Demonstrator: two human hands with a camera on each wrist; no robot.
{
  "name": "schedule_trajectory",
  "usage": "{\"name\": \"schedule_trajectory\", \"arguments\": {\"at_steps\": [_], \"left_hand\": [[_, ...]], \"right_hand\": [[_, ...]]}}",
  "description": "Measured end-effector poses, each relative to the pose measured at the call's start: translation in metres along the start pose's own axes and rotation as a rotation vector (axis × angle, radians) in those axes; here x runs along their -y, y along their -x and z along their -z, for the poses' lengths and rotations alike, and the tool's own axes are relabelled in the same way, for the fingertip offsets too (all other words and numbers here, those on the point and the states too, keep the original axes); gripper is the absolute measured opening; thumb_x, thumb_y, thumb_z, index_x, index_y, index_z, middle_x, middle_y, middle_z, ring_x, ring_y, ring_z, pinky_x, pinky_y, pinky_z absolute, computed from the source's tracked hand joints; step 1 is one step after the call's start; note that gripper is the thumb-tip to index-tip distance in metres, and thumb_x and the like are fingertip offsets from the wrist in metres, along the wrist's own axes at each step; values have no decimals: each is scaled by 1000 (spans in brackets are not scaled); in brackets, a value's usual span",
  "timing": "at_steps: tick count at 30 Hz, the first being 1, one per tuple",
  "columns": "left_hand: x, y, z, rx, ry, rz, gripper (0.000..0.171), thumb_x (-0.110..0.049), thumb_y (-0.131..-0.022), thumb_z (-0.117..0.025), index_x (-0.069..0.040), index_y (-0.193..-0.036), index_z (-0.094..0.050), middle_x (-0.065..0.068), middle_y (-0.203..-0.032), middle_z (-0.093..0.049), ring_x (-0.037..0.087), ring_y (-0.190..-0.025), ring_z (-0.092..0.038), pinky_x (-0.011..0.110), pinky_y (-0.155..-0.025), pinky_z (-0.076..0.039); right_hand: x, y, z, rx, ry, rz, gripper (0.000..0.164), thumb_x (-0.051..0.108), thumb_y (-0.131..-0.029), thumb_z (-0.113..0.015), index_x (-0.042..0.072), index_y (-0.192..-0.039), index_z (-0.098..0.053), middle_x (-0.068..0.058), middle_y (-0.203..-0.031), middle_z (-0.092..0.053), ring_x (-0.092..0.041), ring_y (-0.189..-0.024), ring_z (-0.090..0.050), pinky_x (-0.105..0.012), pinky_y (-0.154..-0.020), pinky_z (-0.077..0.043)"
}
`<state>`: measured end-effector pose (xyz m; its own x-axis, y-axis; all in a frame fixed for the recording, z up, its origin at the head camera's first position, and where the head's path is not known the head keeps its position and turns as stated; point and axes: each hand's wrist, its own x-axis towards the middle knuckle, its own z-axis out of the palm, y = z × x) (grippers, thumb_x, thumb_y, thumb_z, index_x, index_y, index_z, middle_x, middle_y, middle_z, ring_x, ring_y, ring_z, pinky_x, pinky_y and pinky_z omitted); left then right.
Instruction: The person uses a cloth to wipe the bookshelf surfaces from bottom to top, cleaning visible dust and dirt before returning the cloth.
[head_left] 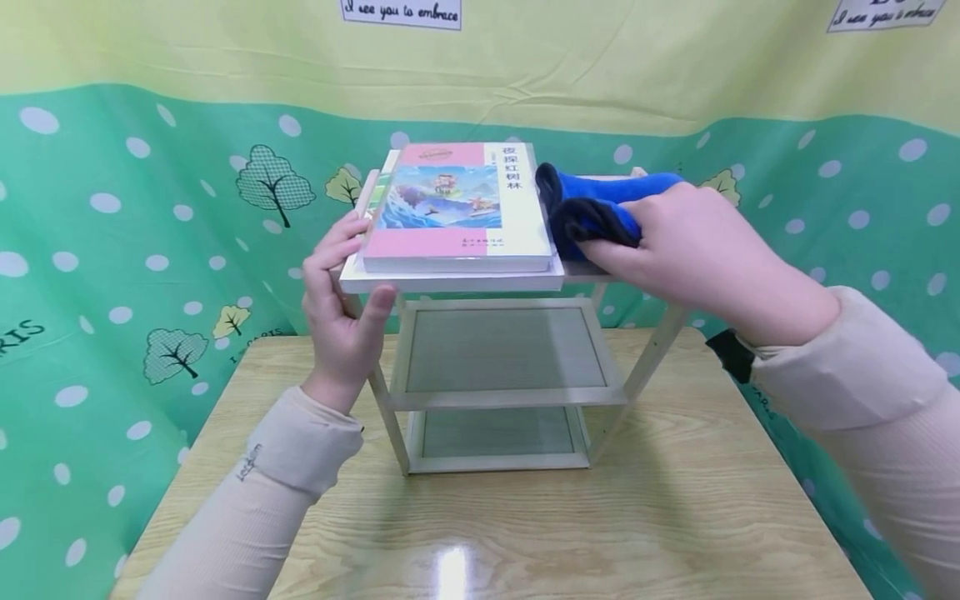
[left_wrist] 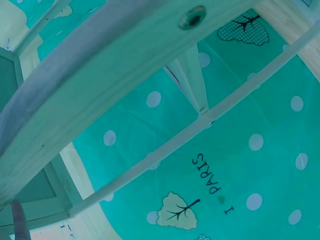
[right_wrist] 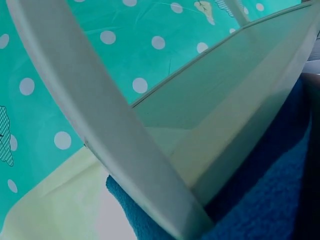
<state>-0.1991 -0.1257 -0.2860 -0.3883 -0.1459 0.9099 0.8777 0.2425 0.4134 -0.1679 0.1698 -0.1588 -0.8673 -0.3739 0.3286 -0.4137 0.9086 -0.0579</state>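
Fingers of the right hand [head_left: 667, 242] clamp a blue cloth [head_left: 617, 187] atop the rack [head_left: 510, 398]; the left hand [head_left: 337, 300] curls round its corner.
Wiping hard sideways could shove the stacked books [head_left: 450, 212] askew.
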Motion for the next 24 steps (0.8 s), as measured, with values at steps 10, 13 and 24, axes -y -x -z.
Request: {"name": "schedule_trajectory", "arguments": {"at_steps": [10,13,24], "left_hand": [[0,0,-1,-6,6,2,84,-64,-88,-61,15,-113,-42,29,-129,-55,33,-138,-45,48,-114,-42],[0,0,0,-4,8,3,84,-64,-88,-61,15,-113,-42,28,-129,-55,33,-138,-45,48,-114,-42],[1,0,-1,-12,-2,1,84,-64,-88,-61,14,-112,-43,29,-129,-55,33,-137,-46,48,-115,-41]], "right_hand": [[4,-10,-1,61,24,-78,51,45,-96,-52,11,-59,-44,-4,-56,-53,-22,-51,-50,-30,-46,-37],[5,-14,0,97,49,-94,50,46,-97,-52,10,-62,-47,-5,-59,-54,-23,-56,-52,-30,-49,-37],[11,-28,-6,124,108,-166,49,47,-98,-44,12,-64,-50,-5,-61,-59,-29,-67,-57,-35,-55,-37]]}}
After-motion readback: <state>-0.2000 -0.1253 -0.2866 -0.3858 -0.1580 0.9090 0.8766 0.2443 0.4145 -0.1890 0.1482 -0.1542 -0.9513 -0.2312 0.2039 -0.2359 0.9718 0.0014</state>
